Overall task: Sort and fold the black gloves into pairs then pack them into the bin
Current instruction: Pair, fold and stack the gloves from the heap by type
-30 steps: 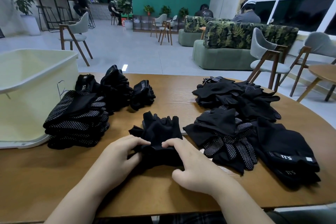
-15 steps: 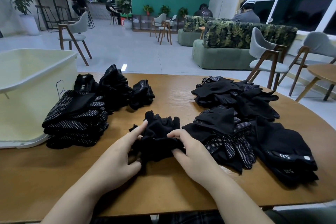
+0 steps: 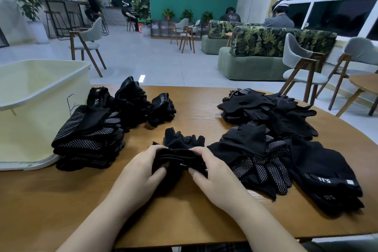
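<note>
A pair of black fingerless gloves (image 3: 181, 149) lies in the middle of the wooden table (image 3: 194, 104), its near cuff end folded up over itself. My left hand (image 3: 141, 178) grips the left side of that fold and my right hand (image 3: 212, 176) grips the right side. A stack of folded dotted gloves (image 3: 90, 137) sits to the left beside the pale yellow bin (image 3: 30, 112). Folded black pairs (image 3: 131, 102) lie behind that stack. An unsorted heap of black gloves (image 3: 276, 139) covers the right side.
The bin stands at the table's left edge, open at the top. Gloves with a white logo strip (image 3: 331, 182) lie near the right front edge. Chairs, a sofa and seated people are across the room behind the table.
Both hands lifted the near end of the gloves and rolled it away from me, so the pair is now doubled over between my fingers.
</note>
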Tool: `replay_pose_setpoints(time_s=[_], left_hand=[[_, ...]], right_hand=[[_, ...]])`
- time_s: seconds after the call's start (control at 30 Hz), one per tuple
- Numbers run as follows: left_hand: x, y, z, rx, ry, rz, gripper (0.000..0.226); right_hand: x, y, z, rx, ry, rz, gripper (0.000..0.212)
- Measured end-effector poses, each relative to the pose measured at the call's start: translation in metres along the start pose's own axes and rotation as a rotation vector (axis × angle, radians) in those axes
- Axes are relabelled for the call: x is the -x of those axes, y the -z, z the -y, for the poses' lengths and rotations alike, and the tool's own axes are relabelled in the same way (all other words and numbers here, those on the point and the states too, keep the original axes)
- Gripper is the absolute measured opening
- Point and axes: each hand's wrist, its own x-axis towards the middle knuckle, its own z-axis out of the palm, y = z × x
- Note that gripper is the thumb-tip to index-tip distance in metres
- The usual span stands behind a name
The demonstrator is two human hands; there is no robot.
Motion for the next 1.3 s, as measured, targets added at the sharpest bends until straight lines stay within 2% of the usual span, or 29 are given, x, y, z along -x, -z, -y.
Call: replay_pose_setpoints(time_s=[0.13,0.3,0.4,0.47,0.57,0.63,0.73,0.83,0.97,1.03,1.17,1.3], left_hand=[[-0.009,-0.001,-0.007,0.035,0.087,-0.064,0.033],[-0.026,-0.003,-0.006,-0.031,0.16,-0.059,0.049],[-0.036,-0.005,-0.005,-0.098,0.18,-0.065,0.045],[-0.043,-0.007,-0.004,-0.142,0.179,-0.048,0.038],[-0.051,-0.006,-0.003,-0.155,0.176,0.003,0.029],[-0.056,-0.004,-0.002,-0.141,0.159,0.028,0.022],[-0.059,0.001,0.001,-0.12,0.137,0.023,0.014],[-0.056,-0.002,0.008,-0.177,0.135,-0.062,0.03],[-0.047,-0.003,0.008,-0.227,0.299,-0.226,0.042],[-0.044,-0.003,0.006,-0.22,0.359,-0.167,0.048],[-0.044,-0.008,-0.009,-0.115,0.327,-0.053,0.051],[-0.056,-0.01,-0.015,0.061,0.29,-0.123,0.049]], right_hand=[[-0.015,0.004,0.009,0.093,-0.039,-0.065,0.03],[-0.039,0.007,0.016,0.222,-0.198,-0.079,0.029],[-0.049,0.0,0.018,0.339,-0.267,-0.071,0.023],[-0.052,-0.004,0.021,0.426,-0.245,-0.077,0.027],[-0.062,-0.006,0.019,0.564,-0.087,-0.123,0.046],[-0.07,-0.003,0.021,0.491,-0.017,-0.062,0.041],[-0.081,0.001,0.021,0.251,-0.086,0.114,0.034],[-0.087,0.001,0.017,0.269,-0.133,0.176,0.036],[-0.088,-0.002,0.018,0.308,-0.193,0.121,0.035],[-0.087,-0.005,0.02,0.309,-0.209,0.075,0.033],[-0.087,-0.013,0.021,0.218,-0.199,-0.014,0.032],[-0.088,-0.02,0.017,-0.021,-0.151,-0.068,0.044]])
